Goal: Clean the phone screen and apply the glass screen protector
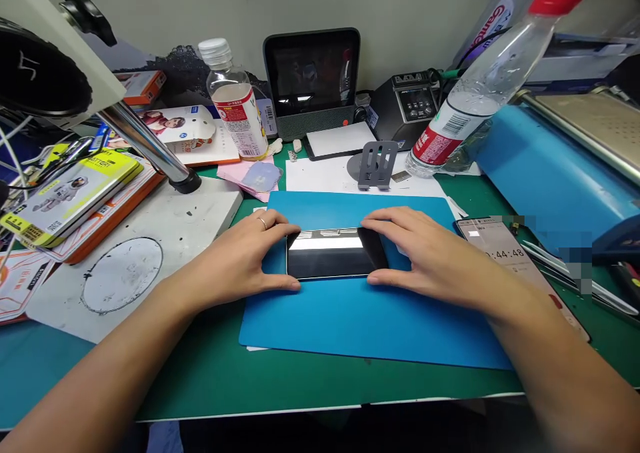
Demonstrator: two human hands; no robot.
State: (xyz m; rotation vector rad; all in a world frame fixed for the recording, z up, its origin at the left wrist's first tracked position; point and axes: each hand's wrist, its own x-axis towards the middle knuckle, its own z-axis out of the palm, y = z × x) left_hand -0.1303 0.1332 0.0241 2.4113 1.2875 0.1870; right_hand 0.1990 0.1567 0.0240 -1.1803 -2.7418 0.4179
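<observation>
A smartphone [336,256] with a dark, glossy face lies sideways on a blue mat [360,319]. Bright reflections cross its upper half. My left hand [255,256] grips its left end, thumb at the near edge and fingers at the far edge; a ring is on one finger. At the opposite end, my right hand [420,249] holds the phone the same way, thumb near and fingers far. Whether the phone touches the mat all along its underside I cannot tell.
Another phone [515,259] showing a timer lies at the right. Behind the mat stand a grey phone stand [379,166], a red-capped bottle [465,116], a white-capped bottle [240,106] and a dark smart display [313,73]. A microscope base [200,206] and stacked boxes [75,193] occupy the left.
</observation>
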